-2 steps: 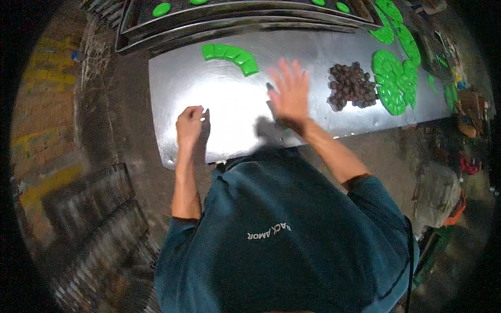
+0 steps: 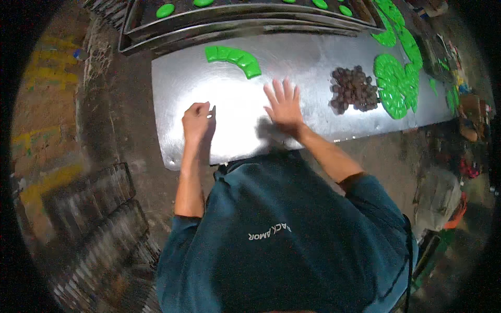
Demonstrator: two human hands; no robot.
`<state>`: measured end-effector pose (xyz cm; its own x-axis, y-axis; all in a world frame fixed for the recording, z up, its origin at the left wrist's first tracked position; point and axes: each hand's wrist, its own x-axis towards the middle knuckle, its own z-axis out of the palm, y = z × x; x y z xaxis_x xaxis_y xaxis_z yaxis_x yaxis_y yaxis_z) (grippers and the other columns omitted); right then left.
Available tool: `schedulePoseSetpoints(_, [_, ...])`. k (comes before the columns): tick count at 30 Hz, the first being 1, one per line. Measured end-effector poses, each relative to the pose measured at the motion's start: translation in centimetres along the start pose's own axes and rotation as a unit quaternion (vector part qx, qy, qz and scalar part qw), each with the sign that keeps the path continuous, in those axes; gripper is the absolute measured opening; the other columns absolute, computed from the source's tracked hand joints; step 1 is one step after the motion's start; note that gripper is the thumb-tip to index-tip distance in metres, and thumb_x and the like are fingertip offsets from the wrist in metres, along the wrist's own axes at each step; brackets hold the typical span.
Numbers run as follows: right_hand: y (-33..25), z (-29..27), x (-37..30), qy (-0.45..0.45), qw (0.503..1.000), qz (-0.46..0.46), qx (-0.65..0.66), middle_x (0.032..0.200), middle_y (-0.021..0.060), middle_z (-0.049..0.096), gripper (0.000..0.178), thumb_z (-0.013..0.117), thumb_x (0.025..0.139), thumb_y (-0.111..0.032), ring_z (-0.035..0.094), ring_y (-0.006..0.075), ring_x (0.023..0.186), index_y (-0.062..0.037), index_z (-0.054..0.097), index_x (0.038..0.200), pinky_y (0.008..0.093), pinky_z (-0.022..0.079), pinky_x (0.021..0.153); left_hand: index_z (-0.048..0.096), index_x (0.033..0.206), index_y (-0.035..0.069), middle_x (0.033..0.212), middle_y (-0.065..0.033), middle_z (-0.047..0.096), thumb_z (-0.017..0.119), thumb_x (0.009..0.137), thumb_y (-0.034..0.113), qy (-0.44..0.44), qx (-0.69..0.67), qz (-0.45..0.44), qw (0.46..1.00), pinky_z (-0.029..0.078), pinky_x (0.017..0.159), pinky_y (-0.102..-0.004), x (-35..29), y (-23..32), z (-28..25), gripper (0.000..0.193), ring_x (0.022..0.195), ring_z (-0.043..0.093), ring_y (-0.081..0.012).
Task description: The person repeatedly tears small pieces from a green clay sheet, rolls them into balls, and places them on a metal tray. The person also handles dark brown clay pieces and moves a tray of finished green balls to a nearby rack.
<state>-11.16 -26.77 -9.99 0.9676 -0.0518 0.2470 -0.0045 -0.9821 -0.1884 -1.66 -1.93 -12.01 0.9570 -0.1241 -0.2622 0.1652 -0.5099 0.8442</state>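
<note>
My left hand [image 2: 196, 122] is closed, fingers curled in, above the left part of a shiny metal table [image 2: 313, 52]. Whatever it may hold is hidden. To its right, my right hand [image 2: 285, 108] is open, palm down with the fingers spread, low over or on the metal; I cannot tell whether anything lies under the palm. Just beyond the hands lies a curved row of bright green dough pieces [image 2: 233, 56], touching end to end. A pile of dark brown balls [image 2: 354, 89] sits right of my right hand, apart from it.
Beside the brown balls, larger slabs of scored green dough [image 2: 395, 86] cover the table's right end. Dark metal trays [image 2: 250, 31] run along the far edge, with several green rounds [image 2: 165, 11] in the top one. Slatted dark racks [image 2: 99, 224] stand at the lower left.
My right hand has moved slightly down toward me, its fingers now less blurred. My left hand stays closed, a little further right in view. The whole view has shifted slightly.
</note>
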Motion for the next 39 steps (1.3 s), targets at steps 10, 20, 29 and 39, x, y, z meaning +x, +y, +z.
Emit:
schedulePoseSetpoints(10, [11.6, 5.1, -9.1, -0.211, 0.957, -0.1, 0.172, 0.101, 0.0158, 0.049, 0.049, 0.059, 0.085, -0.022, 0.047, 0.0321, 0.096, -0.005, 0.045, 0.128, 0.0432, 0.04, 0.085, 0.067, 0.09, 0.003, 0.089, -0.0195, 0.066, 0.066, 0.078, 0.043, 0.005, 0.216, 0.07, 0.974, 0.048, 0.075, -0.0467, 9.9, 6.5, 15.2, 0.042, 0.084, 0.062, -0.0386])
schedulePoseSetpoints(20, [34.6, -9.8, 25.9, 0.065, 0.948, 0.125, 0.287, 0.101, 0.0159, 0.067, 0.037, 0.066, 0.081, -0.031, 0.066, 0.0282, 0.089, -0.0072, 0.066, 0.11, 0.0389, 0.05, 0.08, 0.042, 0.107, -0.003, 0.085, -0.0191, 0.06, 0.05, 0.079, -0.01, 0.087, -0.354, -0.105, 0.925, 0.054, 0.062, -0.0326, 0.3, 5.0, 8.6, 0.03, 0.071, 0.063, -0.0231])
schedulePoseSetpoints(29, [40.3, -0.8, 39.1, 0.026, 0.97, 0.228, -0.08, 0.104, 0.0204, 0.064, 0.031, 0.057, 0.085, -0.025, 0.061, 0.038, 0.1, -0.0064, 0.062, 0.11, 0.0484, 0.049, 0.084, 0.061, 0.087, -0.006, 0.076, -0.0118, 0.063, 0.064, 0.084, 0.009, 0.116, 0.0, -0.015, 0.993, 0.044, 0.062, -0.0295, 1.9, 2.8, 11.7, 0.016, 0.071, 0.056, -0.0146])
schedulePoseSetpoints(39, [6.6, 5.9, 10.4, -0.116, 0.89, -0.417, 0.143, 0.138, 0.0096, 0.045, 0.05, 0.05, 0.092, -0.041, 0.032, 0.0263, 0.135, -0.0066, 0.05, 0.129, 0.0569, 0.018, 0.109, 0.062, 0.08, 0.004, 0.073, -0.0045, 0.061, 0.062, 0.079, 0.012, -0.254, -0.018, -0.032, 0.967, 0.045, 0.064, -0.029, -3.8, 4.0, 12.4, 0.008, 0.069, 0.055, -0.0155])
